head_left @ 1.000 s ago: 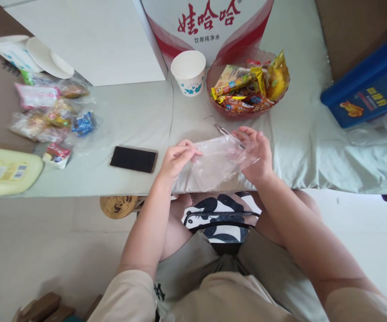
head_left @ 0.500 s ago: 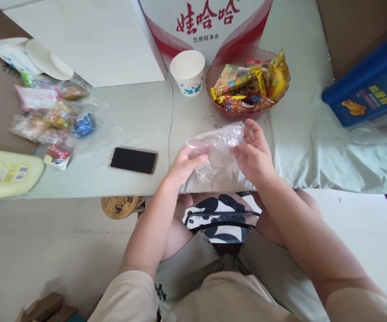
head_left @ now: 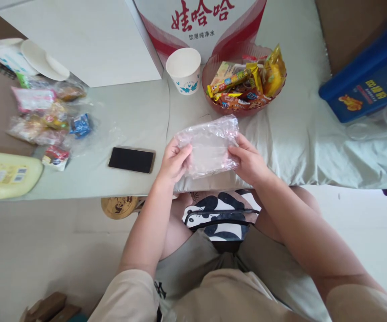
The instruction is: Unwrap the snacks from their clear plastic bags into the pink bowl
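Pinched at either side between thumb and fingers, the clear plastic (head_left: 209, 150) spans my left hand (head_left: 172, 164) and right hand (head_left: 250, 163), and I've got it up over the cloth (head_left: 129, 114) near its front edge. Just beyond it on my feed sits the bowl (head_left: 235, 51) of snacks (head_left: 231, 82), cup (head_left: 186, 78) right beside, while the phone (head_left: 131, 159) lies flat near my left hand.

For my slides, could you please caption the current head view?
The left hand and right hand hold crinkled clear plastic between them, near a phone, cup and snack bowl.
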Action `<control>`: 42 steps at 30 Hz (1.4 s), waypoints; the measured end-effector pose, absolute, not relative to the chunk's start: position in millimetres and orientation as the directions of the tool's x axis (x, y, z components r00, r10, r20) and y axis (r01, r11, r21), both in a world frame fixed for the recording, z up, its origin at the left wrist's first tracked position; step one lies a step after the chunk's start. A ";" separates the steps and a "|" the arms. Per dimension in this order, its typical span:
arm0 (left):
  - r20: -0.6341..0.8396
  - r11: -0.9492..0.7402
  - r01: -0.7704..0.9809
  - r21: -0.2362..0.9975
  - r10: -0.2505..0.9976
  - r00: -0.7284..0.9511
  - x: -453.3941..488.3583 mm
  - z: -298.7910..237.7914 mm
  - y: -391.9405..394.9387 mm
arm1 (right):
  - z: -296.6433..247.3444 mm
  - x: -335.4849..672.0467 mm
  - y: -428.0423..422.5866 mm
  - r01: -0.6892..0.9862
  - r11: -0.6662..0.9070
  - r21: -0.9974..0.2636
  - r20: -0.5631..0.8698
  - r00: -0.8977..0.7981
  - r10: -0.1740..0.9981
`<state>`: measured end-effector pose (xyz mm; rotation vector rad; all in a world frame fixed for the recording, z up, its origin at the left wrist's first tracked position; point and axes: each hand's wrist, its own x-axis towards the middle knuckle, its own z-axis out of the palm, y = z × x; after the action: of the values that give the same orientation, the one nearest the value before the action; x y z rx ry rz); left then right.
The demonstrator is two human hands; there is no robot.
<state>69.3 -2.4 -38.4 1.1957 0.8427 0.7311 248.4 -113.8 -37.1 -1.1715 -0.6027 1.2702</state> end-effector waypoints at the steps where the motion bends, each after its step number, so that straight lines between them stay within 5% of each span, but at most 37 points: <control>1: -0.145 0.210 -0.080 0.974 0.858 0.492 67.6 -37.6 -1.0 | -35.5 249.8 -114.2 -0.433 -0.105 -0.895 -0.230 0.248 0.941; 5: -0.106 0.186 -0.108 0.977 0.855 0.508 62.6 -35.1 3.8 | -33.5 253.7 -115.0 -0.520 -0.071 -0.851 -0.214 0.219 0.952; 10: -0.019 0.042 -0.035 0.998 0.860 0.511 66.1 -44.9 7.3 | -47.5 251.4 -109.4 -0.357 -0.032 -0.934 -0.198 0.441 0.875; 14: 0.130 -0.131 -0.021 0.991 0.934 0.332 69.7 -57.8 13.7 | -59.1 253.6 -103.8 -0.328 0.097 -0.940 -0.145 0.638 0.757; 18: 0.181 -0.198 0.022 0.980 0.931 0.318 70.1 -60.6 14.0 | -56.7 253.7 -105.9 -0.221 0.115 -0.969 -0.059 0.650 0.757; 23: 0.087 -0.132 0.029 0.991 0.785 0.613 80.0 -60.2 -3.7 | -43.7 237.7 -112.9 0.074 0.115 -0.991 0.137 0.560 0.817; 27: 0.040 -0.058 0.000 0.998 0.698 0.715 90.0 -58.6 -12.5 | -41.8 226.0 -112.4 0.037 0.073 -0.997 0.082 0.437 0.896; 31: 0.001 -0.067 0.070 0.995 0.729 0.685 90.5 -49.4 -14.3 | -43.9 224.9 -109.5 -0.030 0.053 -0.998 0.039 0.347 0.937; 36: -0.093 0.062 0.073 0.995 0.795 0.599 87.3 -47.4 -13.5 | -45.6 237.6 -106.5 0.001 0.045 -0.999 0.040 0.515 0.856; 42: -0.194 0.251 -0.028 0.968 0.812 0.551 97.6 -56.1 -12.5 | -43.4 243.9 -96.2 -0.147 -0.007 -0.989 -0.051 0.298 0.953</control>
<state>97.6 -12.5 -56.1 1.1883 0.8177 0.6677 243.9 -96.2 -43.4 -1.2531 -0.8659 1.0683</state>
